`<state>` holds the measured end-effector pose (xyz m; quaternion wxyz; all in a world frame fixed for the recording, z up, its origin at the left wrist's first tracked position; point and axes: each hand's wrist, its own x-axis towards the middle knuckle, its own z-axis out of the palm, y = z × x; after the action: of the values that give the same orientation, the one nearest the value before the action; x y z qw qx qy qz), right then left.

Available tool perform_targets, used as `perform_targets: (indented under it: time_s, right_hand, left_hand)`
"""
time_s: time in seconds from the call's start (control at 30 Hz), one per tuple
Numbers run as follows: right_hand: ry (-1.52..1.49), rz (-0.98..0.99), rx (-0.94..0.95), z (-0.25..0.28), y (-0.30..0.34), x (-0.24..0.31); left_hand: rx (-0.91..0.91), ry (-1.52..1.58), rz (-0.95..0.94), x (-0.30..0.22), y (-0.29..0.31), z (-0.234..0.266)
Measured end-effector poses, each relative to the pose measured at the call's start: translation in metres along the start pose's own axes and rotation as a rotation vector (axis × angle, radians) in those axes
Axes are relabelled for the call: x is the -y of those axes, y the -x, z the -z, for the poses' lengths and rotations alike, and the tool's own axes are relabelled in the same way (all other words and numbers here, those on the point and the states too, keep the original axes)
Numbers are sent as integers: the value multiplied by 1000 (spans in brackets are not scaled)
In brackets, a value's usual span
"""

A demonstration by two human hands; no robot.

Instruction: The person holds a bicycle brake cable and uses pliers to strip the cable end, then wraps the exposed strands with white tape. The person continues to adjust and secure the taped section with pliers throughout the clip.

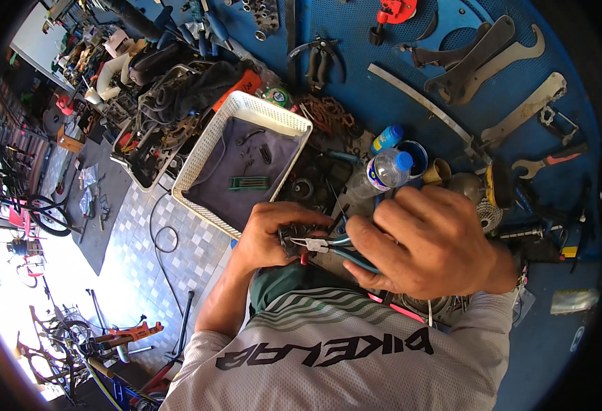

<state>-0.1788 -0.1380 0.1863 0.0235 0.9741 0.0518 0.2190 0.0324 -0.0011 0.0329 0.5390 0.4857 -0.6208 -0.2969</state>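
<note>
One pair of pliers (319,245) was clasped crosswise, nose left, by the right hand (427,243). The left hand's (263,229) pinched part (288,240) was half-hidden.

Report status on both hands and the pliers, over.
Left hand closed on dark part. Right hand closed on pliers, tips at the part. White basket just beyond left hand; nothing visibly blocking the pliers.

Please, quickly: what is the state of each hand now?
Left hand: closed, holding a small dark part.
Right hand: closed around thin-tipped pliers.
</note>
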Motion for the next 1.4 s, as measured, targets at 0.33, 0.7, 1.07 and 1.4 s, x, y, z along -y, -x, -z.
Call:
perform_targets:
  time_s: [0.33, 0.7, 1.07, 1.4]
  right_hand:
    - [103, 99, 191, 2, -23, 7]
    - [138, 112, 183, -1, -35, 11]
    - [204, 128, 180, -3, -49, 12]
    - [179, 155, 187, -10, -55, 15]
  left_hand:
    - [-91, -71, 5, -2, 3, -5]
    - [-126, -40, 9, -2, 5, -1]
    - [-250, -255, -66, -5, 8, -4]
    - [-321, -210, -86, 3, 11, -5]
